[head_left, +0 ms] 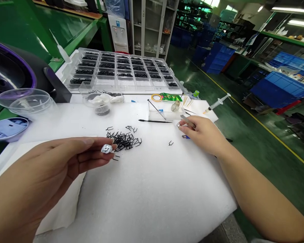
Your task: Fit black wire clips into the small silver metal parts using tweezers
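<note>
My left hand [73, 158] pinches a small shiny silver metal part [106, 149] between thumb and fingers, held above the white work surface. Just beyond those fingertips lies a heap of tiny black forked pins [124, 141], with a few strays around it. At the right side of the table, my right hand [201, 133] is closed around a flat grey metal tool [187, 121]; its full shape is hidden by the fingers. A small silver piece [178, 125] shows at the right fingertips, and a blue item [185, 136] sits under them. One loose black pin [171, 143] lies to their left.
Behind stands a clear compartment box [124, 84] filled with black pins. Nearby are a thin black stick [154, 121], a small glass bottle [175, 106], yellow tape [156, 97] and a syringe [218, 103]. Clear tubs [31, 103] and a black-purple machine [12, 71] occupy the left.
</note>
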The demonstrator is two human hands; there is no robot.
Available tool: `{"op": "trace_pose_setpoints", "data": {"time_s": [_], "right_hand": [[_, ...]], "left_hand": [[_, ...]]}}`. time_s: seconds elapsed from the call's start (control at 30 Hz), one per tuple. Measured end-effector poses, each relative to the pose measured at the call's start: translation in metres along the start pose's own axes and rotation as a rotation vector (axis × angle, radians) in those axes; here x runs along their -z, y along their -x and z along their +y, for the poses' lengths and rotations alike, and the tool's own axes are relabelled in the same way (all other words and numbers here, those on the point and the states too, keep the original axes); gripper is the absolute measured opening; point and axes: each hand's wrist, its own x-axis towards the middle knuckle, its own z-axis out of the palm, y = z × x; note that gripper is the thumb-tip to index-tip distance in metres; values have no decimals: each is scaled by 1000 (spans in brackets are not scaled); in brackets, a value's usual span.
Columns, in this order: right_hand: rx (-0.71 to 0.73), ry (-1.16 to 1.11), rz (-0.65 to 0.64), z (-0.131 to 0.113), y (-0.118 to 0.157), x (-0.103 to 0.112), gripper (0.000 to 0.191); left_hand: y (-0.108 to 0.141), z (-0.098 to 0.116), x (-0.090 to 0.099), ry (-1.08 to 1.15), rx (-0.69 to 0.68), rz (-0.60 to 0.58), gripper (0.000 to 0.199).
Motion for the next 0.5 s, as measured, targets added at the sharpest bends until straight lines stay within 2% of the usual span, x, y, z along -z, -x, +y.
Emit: {"op": "trace_pose_setpoints", "data": {"time_s": [0.07,0.13,0.27,0.37,0.5], "right_hand": [[7,-23,-9,-6,2,-2,17],[73,-38,-48,-18,5,-10,14],[208,-21,-150,-39,10,-24,22],[202,13,-150,-33,12,-19,32],[219,37,-186,-9,9,-9,24]], "left_hand": [[-2,-1,2,1,5,-26,21],[-4,-2,3,-1,9,-48,25],[-4,-2,3,17,-25,-36,25],[-4,-3,3,5,-42,-30,29],[-8,-6,3,3,-63,4,41]]}}
